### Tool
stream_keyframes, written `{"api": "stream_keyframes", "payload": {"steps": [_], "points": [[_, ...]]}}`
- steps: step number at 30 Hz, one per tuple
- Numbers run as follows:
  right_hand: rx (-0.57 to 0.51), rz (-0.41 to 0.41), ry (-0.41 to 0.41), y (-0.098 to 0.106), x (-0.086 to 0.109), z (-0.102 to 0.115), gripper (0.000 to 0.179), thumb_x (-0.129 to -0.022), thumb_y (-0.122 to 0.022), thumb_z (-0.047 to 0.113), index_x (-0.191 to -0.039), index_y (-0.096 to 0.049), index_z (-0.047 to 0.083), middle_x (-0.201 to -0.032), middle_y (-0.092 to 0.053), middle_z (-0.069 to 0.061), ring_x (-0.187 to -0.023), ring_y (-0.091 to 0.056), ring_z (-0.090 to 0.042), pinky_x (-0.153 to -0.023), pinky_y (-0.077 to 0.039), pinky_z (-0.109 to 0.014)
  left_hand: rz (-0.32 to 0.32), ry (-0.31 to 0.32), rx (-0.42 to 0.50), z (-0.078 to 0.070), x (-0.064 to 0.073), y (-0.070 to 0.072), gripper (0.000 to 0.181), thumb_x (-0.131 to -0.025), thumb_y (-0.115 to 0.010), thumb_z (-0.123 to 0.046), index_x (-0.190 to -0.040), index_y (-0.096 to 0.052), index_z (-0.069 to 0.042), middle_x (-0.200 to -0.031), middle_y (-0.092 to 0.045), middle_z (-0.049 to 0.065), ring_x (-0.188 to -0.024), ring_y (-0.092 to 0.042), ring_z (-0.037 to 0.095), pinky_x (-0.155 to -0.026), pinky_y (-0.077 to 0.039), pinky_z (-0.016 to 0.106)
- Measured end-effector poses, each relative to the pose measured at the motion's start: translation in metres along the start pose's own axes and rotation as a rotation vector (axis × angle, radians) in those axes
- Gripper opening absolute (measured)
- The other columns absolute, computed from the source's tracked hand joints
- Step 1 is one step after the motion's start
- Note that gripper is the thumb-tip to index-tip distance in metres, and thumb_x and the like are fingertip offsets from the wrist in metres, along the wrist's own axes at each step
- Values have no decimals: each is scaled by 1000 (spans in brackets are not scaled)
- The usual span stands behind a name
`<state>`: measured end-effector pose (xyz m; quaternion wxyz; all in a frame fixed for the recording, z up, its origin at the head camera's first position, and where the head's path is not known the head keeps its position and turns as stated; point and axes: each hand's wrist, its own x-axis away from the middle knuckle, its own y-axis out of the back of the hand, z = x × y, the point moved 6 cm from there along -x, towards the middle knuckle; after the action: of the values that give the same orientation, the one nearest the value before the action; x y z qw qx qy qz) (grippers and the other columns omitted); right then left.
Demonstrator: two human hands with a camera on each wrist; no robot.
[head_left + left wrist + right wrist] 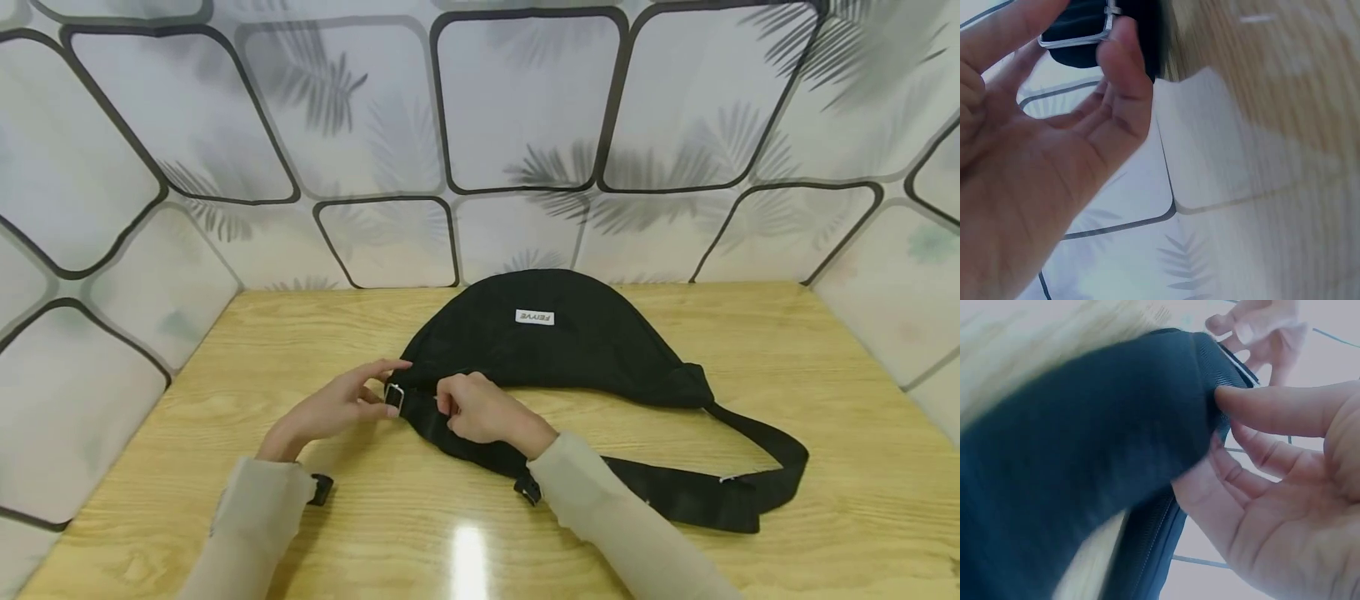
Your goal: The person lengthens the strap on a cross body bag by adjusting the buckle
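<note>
A black waist bag (570, 350) lies on the table, its white label upside down. From its right end a black strap (682, 492) loops toward the front and back to the left end. At that left end my left hand (322, 417) holds a silver metal buckle (1075, 42) between thumb and fingers, with the index finger against the bag's corner. My right hand (483, 408) pinches the strap just right of the buckle. In the right wrist view, thumb and fingers grip the strap's edge (1116, 419), and a zipper (1154, 531) shows below it.
The wooden table (360, 533) reaches back to a patterned cloth backdrop (525, 108). Small black pieces stick out beside the left sleeve (262, 500) and the right sleeve (592, 500). A metal adjuster (729, 478) sits on the strap at the right.
</note>
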<state>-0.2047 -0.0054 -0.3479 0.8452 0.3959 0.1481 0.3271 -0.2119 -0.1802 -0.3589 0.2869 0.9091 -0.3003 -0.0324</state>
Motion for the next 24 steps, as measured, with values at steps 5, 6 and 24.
{"api": "stream_keyframes", "payload": {"steps": [5,6,24], "points": [[24,-26,-87,-1,-4,-3,10,-89,-72,-2,-88,-65,5,-80,-56,-1,-73,-54,-17,-71,-48,-33,8,-92,-64,-6,4,-2,60,-94,-63,11,-150,-46,-1,-136,-39,27,-92,-65,25,-87,-52,44],[22,-34,-107,-1,-5,-3,8,-89,-75,2,-90,-67,5,-81,-58,-1,-76,-56,-17,-73,-49,-34,-2,-102,-72,-7,3,-2,59,-93,-64,12,-148,-48,-1,-133,-39,26,-89,-63,24,-87,-52,43],[-179,-209,-126,4,-17,-7,13,-91,-72,1,-102,-73,-4,-78,-67,-5,-71,-57,-12,-68,-48,-26,-212,-311,-248,-24,-2,0,56,-77,-75,21,-128,-61,2,-120,-63,20,-72,-57,12,-58,-48,27]]}}
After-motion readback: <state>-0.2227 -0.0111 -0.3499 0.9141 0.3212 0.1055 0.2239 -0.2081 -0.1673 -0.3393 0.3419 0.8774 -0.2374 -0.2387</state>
